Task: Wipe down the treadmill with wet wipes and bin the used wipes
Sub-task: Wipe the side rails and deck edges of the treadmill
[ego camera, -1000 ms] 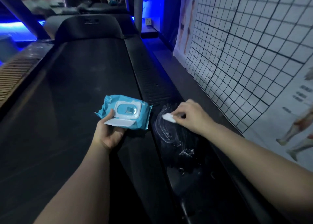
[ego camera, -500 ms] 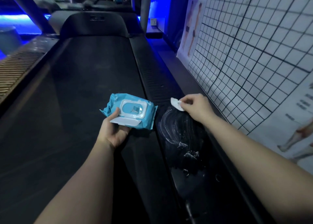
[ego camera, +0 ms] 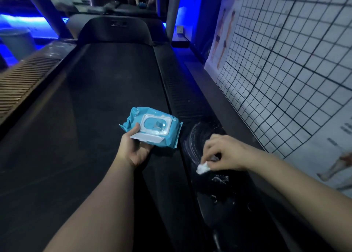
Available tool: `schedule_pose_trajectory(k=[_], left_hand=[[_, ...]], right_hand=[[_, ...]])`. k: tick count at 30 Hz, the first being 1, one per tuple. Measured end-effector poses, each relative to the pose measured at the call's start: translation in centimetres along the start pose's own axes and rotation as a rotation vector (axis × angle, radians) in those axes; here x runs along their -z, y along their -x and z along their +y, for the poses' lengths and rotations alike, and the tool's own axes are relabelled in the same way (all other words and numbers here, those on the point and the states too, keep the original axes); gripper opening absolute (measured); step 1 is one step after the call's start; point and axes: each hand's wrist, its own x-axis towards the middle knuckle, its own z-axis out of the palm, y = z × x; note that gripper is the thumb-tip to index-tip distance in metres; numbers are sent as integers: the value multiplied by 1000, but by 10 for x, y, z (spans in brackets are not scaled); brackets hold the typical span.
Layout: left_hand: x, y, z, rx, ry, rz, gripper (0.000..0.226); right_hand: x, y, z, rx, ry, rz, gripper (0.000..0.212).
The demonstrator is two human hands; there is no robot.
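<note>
— What's closest to you?

— My right hand (ego camera: 224, 152). Its fingertips are pinched together on a small crumpled white wet wipe (ego camera: 202, 168) and hold it down against the glossy black right side rail (ego camera: 224, 204) of the treadmill. Pale wet arcs (ego camera: 197, 137) curve across the rail just beyond my knuckles, and a few white flecks lie on it nearer to me.

— And the other hand?

— My left hand (ego camera: 136, 149) grips a soft light-blue plastic pack of wipes (ego camera: 171, 135), thumb on top and fingers underneath. I hold it over the right edge of the dark treadmill belt (ego camera: 91, 118), just beside the rail. Its white flip lid (ego camera: 146, 138) hangs open towards me.

— Farther off?

— The belt runs up to the curved black motor hood (ego camera: 114, 33) at the far end. A white poster with a black grid (ego camera: 285, 71) stands along the treadmill's right side. A pale grey round bin (ego camera: 17, 42) sits past the far left corner, in blue light.
</note>
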Motion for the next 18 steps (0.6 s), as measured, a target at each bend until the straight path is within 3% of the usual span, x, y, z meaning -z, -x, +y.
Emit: schedule_pose_trajectory(k=[3,5,7,10,13,15,18], left_hand=[[-2,1,-2,-25,21,19,37],[-3,2,-4,-59,59,40,39],[-4,4,-7,-106,112,68,39],[-7,8,-12,-171,177,95,35],[-10,12,-12,-179,168,131,35],[-12,14,-10,-175,159,158,35],[-16,20,-12,-190,210,179,35]], right_hand=[[14,12,-12,-39,10,-147,36],[23,10,-13,-126,2,-156,29],[27,2,-4,-247,-63,24,11],[22,-18,14,-446,-113,376,12],[6,-43,14,-583,-143,499,18],[-9,-52,8,-543,-76,455,21],[-18,-51,-8,-282,124,176,23]])
